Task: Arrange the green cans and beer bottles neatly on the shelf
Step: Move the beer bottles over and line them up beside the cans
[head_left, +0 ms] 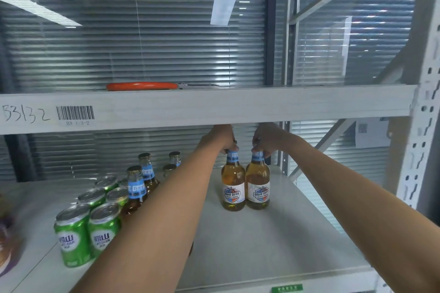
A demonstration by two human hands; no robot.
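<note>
Two amber beer bottles with white and blue labels stand side by side on the white shelf board [273, 245]. My left hand [222, 137] grips the cap of the left bottle [233, 188]. My right hand [266, 138] grips the cap of the right bottle [257, 187]. Both bottles are upright and touch each other. To the left, several green cans [73, 235] stand in two rows, with more beer bottles [137, 188] behind them, partly hidden by my left forearm.
The upper shelf beam [214, 107] runs just above my hands and hides my knuckles. An orange-handled tool [142, 86] lies on the upper shelf. A perforated upright post [419, 150] stands at right. Something blurred sits at the far left edge [6, 240].
</note>
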